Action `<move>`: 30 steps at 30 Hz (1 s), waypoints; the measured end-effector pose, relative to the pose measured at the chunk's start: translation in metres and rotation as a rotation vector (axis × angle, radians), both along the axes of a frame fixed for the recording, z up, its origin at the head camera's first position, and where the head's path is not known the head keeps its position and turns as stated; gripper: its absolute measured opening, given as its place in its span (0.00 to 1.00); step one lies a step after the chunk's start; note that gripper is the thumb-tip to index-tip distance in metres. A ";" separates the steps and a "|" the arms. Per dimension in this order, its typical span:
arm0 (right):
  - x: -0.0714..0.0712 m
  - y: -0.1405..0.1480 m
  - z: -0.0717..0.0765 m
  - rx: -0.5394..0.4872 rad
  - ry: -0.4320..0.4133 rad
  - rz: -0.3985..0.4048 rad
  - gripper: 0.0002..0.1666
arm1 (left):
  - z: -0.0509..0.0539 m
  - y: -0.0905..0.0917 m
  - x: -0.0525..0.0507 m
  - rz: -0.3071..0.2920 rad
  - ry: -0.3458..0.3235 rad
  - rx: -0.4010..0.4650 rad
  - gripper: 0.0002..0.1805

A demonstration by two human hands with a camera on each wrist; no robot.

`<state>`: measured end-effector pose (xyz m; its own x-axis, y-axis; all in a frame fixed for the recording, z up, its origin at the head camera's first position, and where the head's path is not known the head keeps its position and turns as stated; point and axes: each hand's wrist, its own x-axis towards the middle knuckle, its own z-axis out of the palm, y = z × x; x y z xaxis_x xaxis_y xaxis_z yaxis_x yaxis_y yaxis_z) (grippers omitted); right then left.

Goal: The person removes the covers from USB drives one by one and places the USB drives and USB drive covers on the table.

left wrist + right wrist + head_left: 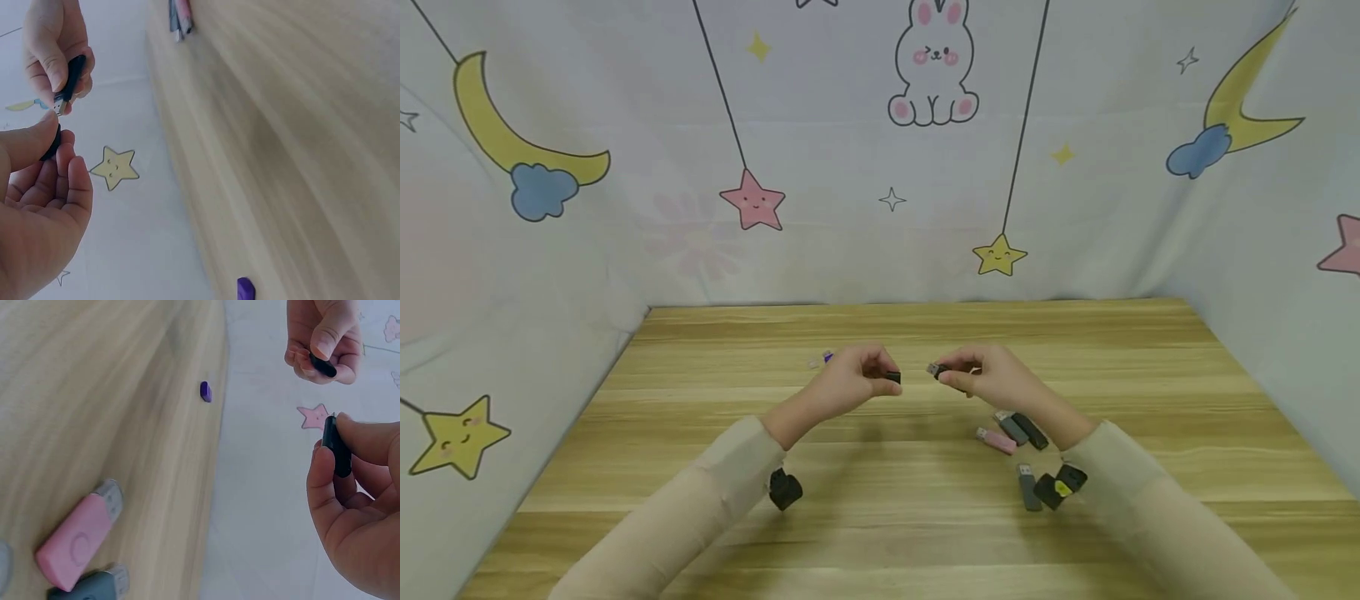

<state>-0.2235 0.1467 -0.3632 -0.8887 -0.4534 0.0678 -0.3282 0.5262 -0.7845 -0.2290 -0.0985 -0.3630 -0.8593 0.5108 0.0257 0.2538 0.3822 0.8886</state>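
Note:
Above the table, my left hand (853,375) pinches a small black USB stick cap (892,377) between thumb and fingers. Facing it, my right hand (988,372) grips a black USB stick (74,74) whose bare metal plug (934,369) points toward the cap. A short gap separates plug and cap in the head view. In the right wrist view the black cap (323,365) sits in the left fingers, while the stick's dark body (337,447) is held between the right thumb and fingers.
A pink USB stick (997,440), a grey one (1011,427) and a black one (1030,430) lie near my right forearm, with another grey stick (1028,487) closer. A purple piece (205,391) and a small clear piece (813,363) lie beyond my left hand. Cloth walls (850,275) surround the table.

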 end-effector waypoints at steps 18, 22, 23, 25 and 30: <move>-0.038 -0.021 0.016 -0.049 -0.085 -0.112 0.20 | 0.010 0.000 -0.034 0.145 -0.002 0.025 0.08; -0.045 -0.021 0.014 -0.065 -0.085 -0.104 0.20 | 0.010 0.001 -0.041 0.167 -0.019 0.029 0.09; -0.046 -0.021 0.014 -0.071 -0.090 -0.106 0.21 | 0.010 0.002 -0.042 0.172 -0.019 0.031 0.09; -0.050 -0.021 0.014 -0.080 -0.095 -0.105 0.21 | 0.011 0.002 -0.045 0.184 -0.013 0.031 0.10; -0.057 -0.024 0.014 -0.088 -0.102 -0.122 0.21 | 0.010 0.003 -0.050 0.216 0.004 0.034 0.10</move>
